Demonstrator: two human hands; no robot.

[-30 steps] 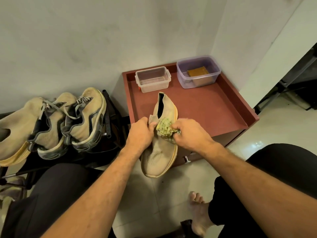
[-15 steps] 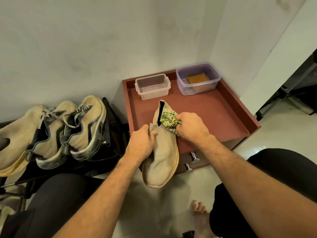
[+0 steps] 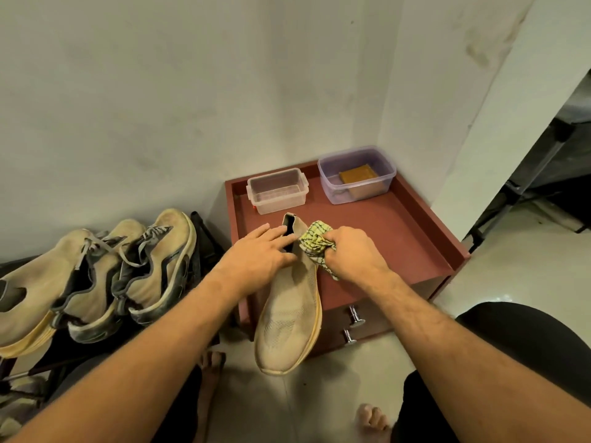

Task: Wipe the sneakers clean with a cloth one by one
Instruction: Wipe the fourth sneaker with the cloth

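Hiding sneaker (image 3: 289, 310) collar: left hand (image 3: 259, 255).

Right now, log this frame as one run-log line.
step: wiping slip-on sneaker | left hand: fingers straight, steadying collar | right hand: grips cloth at heel | three sneakers wait on rack

A red cabinet (image 3: 399, 238) carries two clear tubs (image 3: 277, 190) (image 3: 356, 174) (one holds a brown block (image 3: 357, 176)).
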